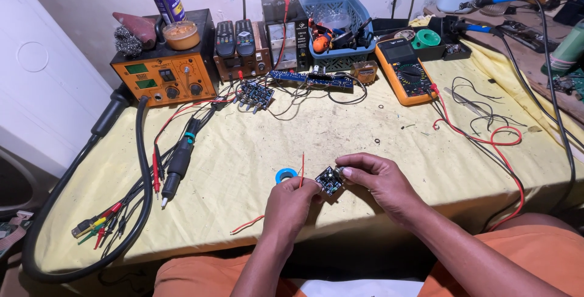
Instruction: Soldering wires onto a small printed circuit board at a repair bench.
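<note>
Nearest the camera, the left hand pinches a thin red wire between closed fingertips, its free end pointing up. The right hand grips a small dark circuit board by one edge, fingers closed on it, held just above the yellow cloth-covered bench at its near edge.

Risk, judged: the board is held only at a corner, so it could twist or slip; the bare wire end could touch the wrong pad and bridge contacts. Loose leads nearby could snag a wrist.

Just behind the hands lies a blue tape ring, glossy and round. Left, a black soldering handle with a thick rubber hose. Farther back: an orange boxy rework station, matte metal; a second small board with wires; an orange-cased multimeter; a blue lattice plastic basket by the wall.
</note>
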